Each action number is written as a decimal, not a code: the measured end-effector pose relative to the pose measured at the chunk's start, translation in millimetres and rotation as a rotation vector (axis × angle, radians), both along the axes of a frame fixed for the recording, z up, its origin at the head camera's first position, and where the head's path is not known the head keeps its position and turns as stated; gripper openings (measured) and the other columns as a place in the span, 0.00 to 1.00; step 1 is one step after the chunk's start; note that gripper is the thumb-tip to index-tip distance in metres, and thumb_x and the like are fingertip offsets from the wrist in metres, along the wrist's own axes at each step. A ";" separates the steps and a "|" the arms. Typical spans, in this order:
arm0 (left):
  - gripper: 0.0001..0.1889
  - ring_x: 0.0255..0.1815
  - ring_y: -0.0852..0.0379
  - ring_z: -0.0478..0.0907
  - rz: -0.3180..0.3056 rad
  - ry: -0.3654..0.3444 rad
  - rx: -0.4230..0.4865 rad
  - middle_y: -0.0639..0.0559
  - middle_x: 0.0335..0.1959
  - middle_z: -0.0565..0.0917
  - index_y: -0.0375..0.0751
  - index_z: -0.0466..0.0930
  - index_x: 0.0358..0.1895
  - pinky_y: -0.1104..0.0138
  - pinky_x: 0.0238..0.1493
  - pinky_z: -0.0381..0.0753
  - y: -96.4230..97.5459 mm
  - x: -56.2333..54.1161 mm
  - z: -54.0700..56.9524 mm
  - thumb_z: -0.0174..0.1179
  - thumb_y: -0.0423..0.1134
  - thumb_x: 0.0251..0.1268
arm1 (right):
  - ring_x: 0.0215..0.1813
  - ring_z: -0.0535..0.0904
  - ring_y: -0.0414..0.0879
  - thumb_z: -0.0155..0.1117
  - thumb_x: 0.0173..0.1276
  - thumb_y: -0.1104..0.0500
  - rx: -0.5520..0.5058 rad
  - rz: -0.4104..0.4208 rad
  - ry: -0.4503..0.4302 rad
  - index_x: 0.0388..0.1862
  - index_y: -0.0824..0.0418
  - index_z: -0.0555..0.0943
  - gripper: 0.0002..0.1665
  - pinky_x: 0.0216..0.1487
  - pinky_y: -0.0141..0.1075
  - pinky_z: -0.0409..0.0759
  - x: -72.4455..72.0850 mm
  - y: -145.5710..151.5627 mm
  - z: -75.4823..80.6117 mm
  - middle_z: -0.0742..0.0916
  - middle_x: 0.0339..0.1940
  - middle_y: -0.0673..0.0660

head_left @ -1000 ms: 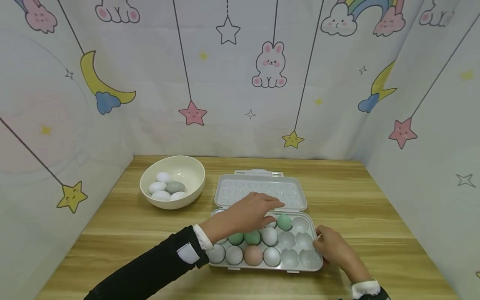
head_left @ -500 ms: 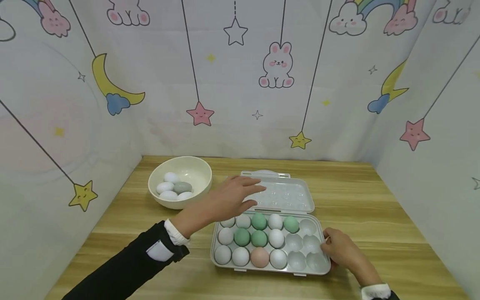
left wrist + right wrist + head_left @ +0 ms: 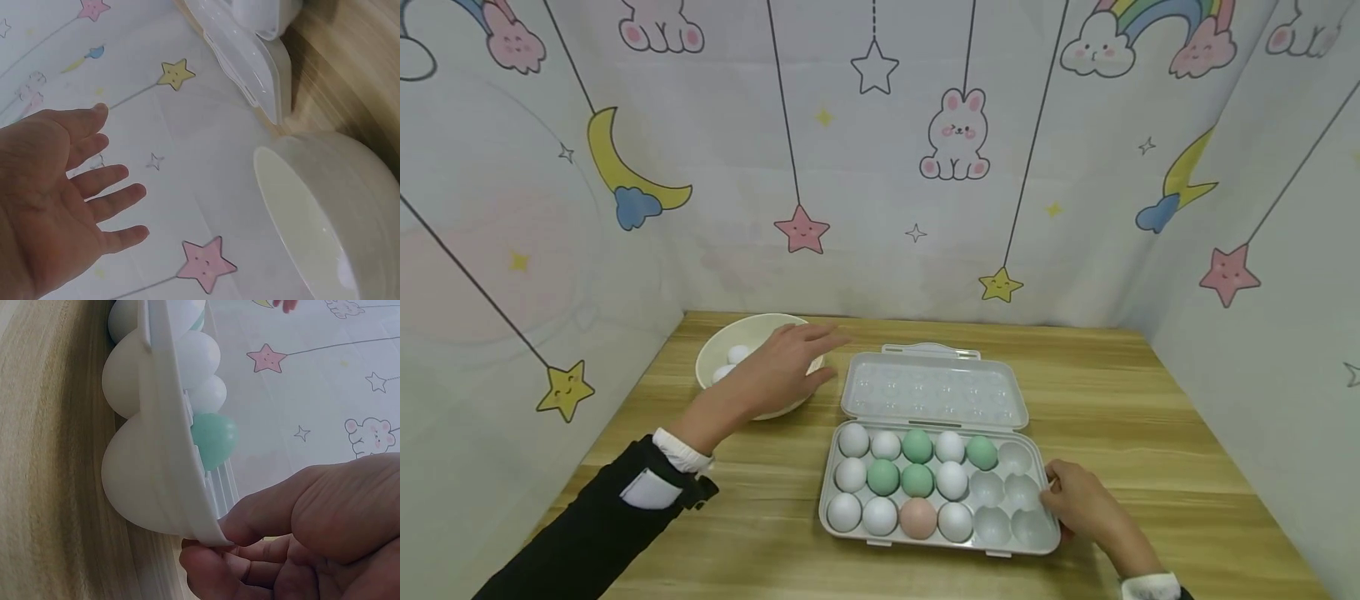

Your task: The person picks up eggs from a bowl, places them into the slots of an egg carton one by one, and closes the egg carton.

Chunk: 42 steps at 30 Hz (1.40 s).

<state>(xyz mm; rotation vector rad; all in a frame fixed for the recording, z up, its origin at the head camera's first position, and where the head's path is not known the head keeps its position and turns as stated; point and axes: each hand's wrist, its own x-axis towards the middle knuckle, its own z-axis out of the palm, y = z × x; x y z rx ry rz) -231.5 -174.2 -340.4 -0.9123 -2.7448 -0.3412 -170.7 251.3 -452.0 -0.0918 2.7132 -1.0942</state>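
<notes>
My left hand (image 3: 767,371) hangs over the cream bowl (image 3: 715,340), its fingers spread and holding nothing; in the left wrist view the palm is bare. White eggs (image 3: 739,353) show in the bowl, partly hidden by that hand. The egg carton (image 3: 940,546) lies with its lid (image 3: 934,390) folded back. Several white eggs, several green eggs (image 3: 981,452) and one pinkish egg (image 3: 917,518) sit in its cups; those at the right end hold none. At the carton's right edge my right hand (image 3: 1086,504) pinches the rim between thumb and fingers, clearer in the right wrist view.
The wooden table (image 3: 1090,375) carries the bowl at back left and the carton in the middle. A printed cloth (image 3: 880,275) with stars and rabbits rises at the back and both sides.
My left hand has moved left from above the carton to over the bowl, uncovering the eggs and lid. My right hand stays on the carton's rim. The head view shifted slightly.
</notes>
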 end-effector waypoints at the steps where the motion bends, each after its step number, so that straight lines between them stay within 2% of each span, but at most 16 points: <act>1: 0.26 0.69 0.38 0.74 0.020 0.000 -0.002 0.36 0.71 0.75 0.39 0.76 0.71 0.42 0.70 0.67 -6.8 -2.8 -1.0 0.67 0.39 0.72 | 0.15 0.78 0.48 0.60 0.62 0.73 0.000 0.001 0.002 0.41 0.73 0.77 0.08 0.17 0.39 0.79 0.2 0.0 0.1 0.80 0.23 0.57; 4: 0.27 0.68 0.35 0.74 0.074 -0.018 0.001 0.34 0.70 0.75 0.37 0.76 0.70 0.42 0.69 0.70 -27.0 -12.4 -6.0 0.67 0.39 0.71 | 0.15 0.78 0.48 0.60 0.62 0.73 0.001 0.000 0.001 0.41 0.73 0.76 0.08 0.18 0.40 0.80 0.5 -0.8 0.9 0.80 0.23 0.57; 10: 0.29 0.70 0.34 0.72 0.186 -0.099 -0.010 0.32 0.70 0.74 0.34 0.72 0.73 0.43 0.69 0.70 -61.4 -29.5 -21.9 0.66 0.39 0.72 | 0.15 0.78 0.48 0.59 0.61 0.73 -0.003 0.000 0.012 0.41 0.73 0.76 0.08 0.17 0.40 0.80 1.0 -1.4 -0.2 0.80 0.23 0.57; 17: 0.29 0.71 0.33 0.70 0.278 -0.195 -0.035 0.32 0.70 0.74 0.33 0.70 0.73 0.41 0.70 0.68 -85.9 -46.3 -42.1 0.64 0.38 0.74 | 0.16 0.79 0.49 0.60 0.62 0.74 -0.019 -0.005 0.004 0.41 0.74 0.76 0.08 0.18 0.42 0.82 1.5 -2.9 -2.4 0.80 0.23 0.58; 23: 0.27 0.70 0.34 0.71 0.283 -0.241 -0.103 0.32 0.69 0.75 0.32 0.73 0.71 0.41 0.70 0.68 -92.6 -59.8 -57.7 0.63 0.38 0.73 | 0.18 0.80 0.49 0.60 0.63 0.75 -0.016 -0.026 -0.015 0.41 0.75 0.76 0.08 0.19 0.41 0.83 1.8 -3.8 -1.1 0.80 0.24 0.58; 27: 0.24 0.70 0.33 0.71 0.268 -0.299 -0.103 0.31 0.67 0.76 0.29 0.74 0.69 0.42 0.71 0.67 -95.4 -66.5 -67.5 0.61 0.34 0.74 | 0.18 0.80 0.49 0.60 0.63 0.75 -0.024 -0.016 -0.009 0.42 0.75 0.76 0.08 0.19 0.41 0.83 1.6 -5.1 -0.5 0.80 0.25 0.58; 30: 0.23 0.70 0.34 0.71 0.266 -0.351 -0.101 0.32 0.66 0.77 0.29 0.75 0.69 0.44 0.71 0.67 -93.1 -72.1 -75.3 0.59 0.33 0.74 | 0.19 0.80 0.50 0.60 0.63 0.75 -0.027 -0.018 -0.015 0.42 0.76 0.76 0.08 0.19 0.41 0.83 2.1 -5.0 -1.5 0.80 0.25 0.59; 34: 0.23 0.70 0.36 0.72 0.277 -0.383 -0.144 0.34 0.66 0.78 0.32 0.76 0.69 0.44 0.71 0.68 -88.8 -77.7 -83.8 0.58 0.33 0.74 | 0.20 0.80 0.50 0.60 0.63 0.75 -0.033 -0.035 -0.029 0.43 0.76 0.76 0.09 0.20 0.42 0.83 2.7 -4.8 -2.8 0.80 0.25 0.59; 38: 0.21 0.68 0.38 0.74 0.297 -0.404 -0.168 0.36 0.66 0.79 0.34 0.77 0.69 0.43 0.70 0.69 -86.4 -79.6 -86.0 0.57 0.34 0.76 | 0.20 0.80 0.50 0.60 0.63 0.75 -0.035 -0.039 -0.027 0.44 0.76 0.77 0.10 0.20 0.42 0.83 2.7 -5.0 -2.4 0.80 0.26 0.59; 42: 0.20 0.67 0.38 0.75 0.299 -0.418 -0.179 0.36 0.65 0.80 0.33 0.78 0.67 0.43 0.70 0.69 -84.4 -78.9 -83.0 0.56 0.35 0.77 | 0.21 0.80 0.50 0.60 0.63 0.75 -0.039 -0.040 -0.030 0.44 0.76 0.76 0.10 0.20 0.42 0.83 2.0 -4.7 -0.7 0.80 0.25 0.59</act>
